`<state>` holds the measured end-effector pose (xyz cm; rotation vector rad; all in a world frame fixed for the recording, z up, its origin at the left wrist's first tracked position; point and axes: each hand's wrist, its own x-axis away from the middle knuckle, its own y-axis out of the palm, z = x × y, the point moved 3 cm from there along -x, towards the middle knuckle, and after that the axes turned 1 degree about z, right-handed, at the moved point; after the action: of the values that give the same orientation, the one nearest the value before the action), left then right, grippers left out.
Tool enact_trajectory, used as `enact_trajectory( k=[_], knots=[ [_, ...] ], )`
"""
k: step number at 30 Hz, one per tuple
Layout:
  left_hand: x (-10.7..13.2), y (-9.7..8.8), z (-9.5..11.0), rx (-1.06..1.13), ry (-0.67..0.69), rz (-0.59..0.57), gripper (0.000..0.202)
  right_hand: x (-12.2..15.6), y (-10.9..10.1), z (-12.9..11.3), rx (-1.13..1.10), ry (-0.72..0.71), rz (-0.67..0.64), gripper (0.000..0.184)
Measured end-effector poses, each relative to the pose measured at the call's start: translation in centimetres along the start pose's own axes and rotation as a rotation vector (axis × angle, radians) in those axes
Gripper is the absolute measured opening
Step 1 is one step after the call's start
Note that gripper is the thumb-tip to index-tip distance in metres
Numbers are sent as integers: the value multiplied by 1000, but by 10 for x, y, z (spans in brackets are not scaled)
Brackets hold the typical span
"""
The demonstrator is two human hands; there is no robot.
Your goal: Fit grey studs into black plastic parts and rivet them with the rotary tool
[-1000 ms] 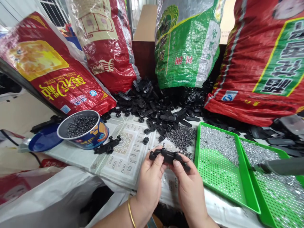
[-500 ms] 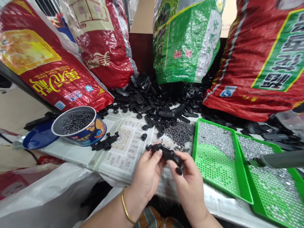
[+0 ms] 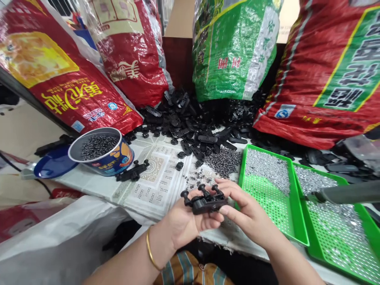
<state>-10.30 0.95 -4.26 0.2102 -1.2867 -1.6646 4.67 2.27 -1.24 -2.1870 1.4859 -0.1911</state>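
Though beside right hand (image 3: pixel 246 213), pin-strewn tray (image 3: pixel 267 206)

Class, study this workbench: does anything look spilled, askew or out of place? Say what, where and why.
Yes. A pile of small grey pieces lies loose on the newspaper, beside the green tray rather than in it. Black plastic parts sprawl in a heap below the sacks, some strays scattered forward. The held part looks intact.

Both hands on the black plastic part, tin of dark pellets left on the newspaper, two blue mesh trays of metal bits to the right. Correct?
One slip: the head view shows the mesh trays are green, not blue. The left hand and right hand are on the black plastic part; the tin sits left on the newspaper.
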Motion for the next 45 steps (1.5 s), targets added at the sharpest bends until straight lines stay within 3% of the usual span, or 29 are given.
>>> enact_trajectory(
  k=[2,4,8,10,12,15,19,27,34,40,45],
  knots=[
    [2,-10,15,-204,252,164,23,2,-3,-2,112,-7,57,11],
    [10,-16,31,-452,491,251,23,4,-6,-5,208,-17,95,10],
    [23,-15,44,-965,615,209,36,4,-10,-10,284,-55,104,8],
    [27,-10,48,-1126,685,216,43,5,-10,-10,293,-72,107,8],
    [27,-2,50,-1211,740,154,37,5,-10,-10,303,-96,109,9],
    [24,8,50,-1260,718,80,17,7,-9,-8,320,-135,117,8],
    [21,9,47,-1233,597,88,6,8,-9,-5,326,-173,110,8],
    [21,-8,33,-1018,400,94,13,7,-12,-10,294,-173,151,9],
    [22,-12,29,-1118,571,51,7,11,-13,-9,283,-191,241,17],
    [31,-3,32,-1328,816,12,9,11,-12,-4,198,-187,170,15],
    [33,2,31,-1279,856,-4,8,13,-10,0,188,-209,161,14]
  ],
)
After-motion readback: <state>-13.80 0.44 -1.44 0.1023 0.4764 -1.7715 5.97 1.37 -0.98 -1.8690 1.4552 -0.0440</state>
